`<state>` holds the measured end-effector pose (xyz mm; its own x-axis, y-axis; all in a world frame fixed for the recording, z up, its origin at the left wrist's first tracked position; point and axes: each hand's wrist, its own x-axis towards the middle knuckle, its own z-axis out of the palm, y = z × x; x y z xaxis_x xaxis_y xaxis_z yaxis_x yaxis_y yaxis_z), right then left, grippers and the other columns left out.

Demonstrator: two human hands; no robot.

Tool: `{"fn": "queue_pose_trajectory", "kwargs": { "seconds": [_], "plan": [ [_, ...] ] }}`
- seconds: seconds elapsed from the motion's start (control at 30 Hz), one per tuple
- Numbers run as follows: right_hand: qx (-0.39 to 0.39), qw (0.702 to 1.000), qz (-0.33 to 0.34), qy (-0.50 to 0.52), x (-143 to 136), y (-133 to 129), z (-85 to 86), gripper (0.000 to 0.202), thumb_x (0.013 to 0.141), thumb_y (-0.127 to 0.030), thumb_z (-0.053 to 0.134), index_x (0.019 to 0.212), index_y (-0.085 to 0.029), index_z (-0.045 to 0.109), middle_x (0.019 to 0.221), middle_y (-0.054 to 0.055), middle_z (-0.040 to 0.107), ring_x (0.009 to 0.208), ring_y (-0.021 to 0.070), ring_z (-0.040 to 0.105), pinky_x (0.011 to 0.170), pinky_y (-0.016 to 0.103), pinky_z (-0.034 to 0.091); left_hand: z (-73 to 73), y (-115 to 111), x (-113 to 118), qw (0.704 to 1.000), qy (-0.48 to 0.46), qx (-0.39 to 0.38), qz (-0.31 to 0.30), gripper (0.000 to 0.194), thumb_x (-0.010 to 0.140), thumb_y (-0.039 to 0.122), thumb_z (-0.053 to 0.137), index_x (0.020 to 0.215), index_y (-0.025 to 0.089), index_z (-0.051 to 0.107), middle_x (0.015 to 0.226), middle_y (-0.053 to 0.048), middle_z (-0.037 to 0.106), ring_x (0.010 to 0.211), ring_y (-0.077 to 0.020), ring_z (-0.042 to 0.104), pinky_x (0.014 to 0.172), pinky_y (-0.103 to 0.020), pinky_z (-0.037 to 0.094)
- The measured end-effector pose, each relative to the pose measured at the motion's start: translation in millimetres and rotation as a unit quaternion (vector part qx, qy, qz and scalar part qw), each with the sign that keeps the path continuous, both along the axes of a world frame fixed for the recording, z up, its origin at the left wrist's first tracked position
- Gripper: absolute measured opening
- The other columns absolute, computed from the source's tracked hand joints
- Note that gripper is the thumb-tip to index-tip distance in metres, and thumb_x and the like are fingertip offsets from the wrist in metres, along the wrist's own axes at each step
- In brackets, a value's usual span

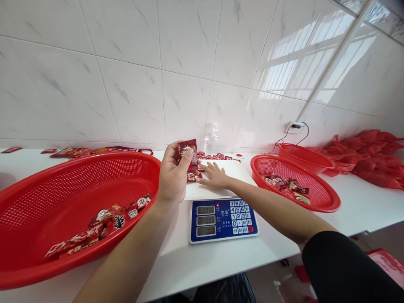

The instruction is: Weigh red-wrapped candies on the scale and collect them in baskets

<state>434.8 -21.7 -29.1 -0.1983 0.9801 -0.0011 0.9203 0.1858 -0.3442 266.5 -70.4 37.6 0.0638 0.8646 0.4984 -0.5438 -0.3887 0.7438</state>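
Between the thumb and bent fingers of the left hand (174,173), pinched a small dark-red rectangular foil packet (193,157), raised upright, its long axis near vertical. Just right of that hand and lower, stretched out the right hand (215,176), palm down with fingers spread and pointing left, gripping nothing visible. At those fingertips, met the right end of a flat dark-red foil packet (193,178), lying roughly crosswise and partly hidden behind the left hand; judged it nearer to the right hand.

Under the right hand, saw a flat white weighing platform (235,172), with room toward its right side; below, nearer the body, a blue plastic keypad panel (224,219) on a white tabletop (176,265). Just left of the left hand, noted the edge of a large red perforated plastic basin (139,181); beyond the right forearm, well apart from the fingers, a smaller red perforated plastic basin (322,196).
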Motion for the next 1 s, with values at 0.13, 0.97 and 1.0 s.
{"fn": "queue_pose_trajectory", "kwargs": {
  "seconds": [0.13, 0.97, 1.0],
  "plan": [
    [0.035, 0.997, 0.060, -0.029, -16.8, 16.4, 0.1, 0.073, 0.077, -0.078, 0.038, 0.140, -0.040, 0.035, 0.153, 0.008, 0.024, 0.139, 0.0417, 0.011, 0.099, 0.073, 0.014, 1.2, 1.2, -0.8, 1.000, -0.004, -0.003, 0.010, 0.027, 0.077, 0.031, 0.070, 0.098, 0.024, 0.055, 0.080, 0.002, 0.060, 0.057, -0.0084, 0.058, 0.043, -0.018, 0.047],
    [0.320, 0.939, -0.121, -0.037, 121.4, -47.8, 31.4, 0.040, 0.088, -0.054, 0.047, 0.110, -0.024, 0.062, 0.099, 0.009, 0.062, 0.093, 0.0261, 0.057, 0.077, 0.037, 0.044, -14.5, 10.3, 7.7, 0.994, 0.077, -0.066, -0.048, 0.026, 0.080, 0.034, 0.066, 0.100, 0.021, 0.056, 0.082, -0.001, 0.059, 0.071, -0.0123, 0.062, 0.052, -0.020, 0.052],
    [0.316, 0.933, -0.162, -0.047, 138.9, -53.8, 31.8, 0.042, 0.088, -0.055, 0.046, 0.111, -0.024, 0.061, 0.102, 0.010, 0.062, 0.094, 0.0270, 0.057, 0.077, 0.038, 0.044, -16.8, 12.4, 9.0, 0.991, 0.082, -0.090, -0.062, 0.023, 0.081, 0.032, 0.065, 0.099, 0.020, 0.056, 0.083, -0.001, 0.059, 0.071, -0.0123, 0.062, 0.053, -0.021, 0.052]
  ]
}}
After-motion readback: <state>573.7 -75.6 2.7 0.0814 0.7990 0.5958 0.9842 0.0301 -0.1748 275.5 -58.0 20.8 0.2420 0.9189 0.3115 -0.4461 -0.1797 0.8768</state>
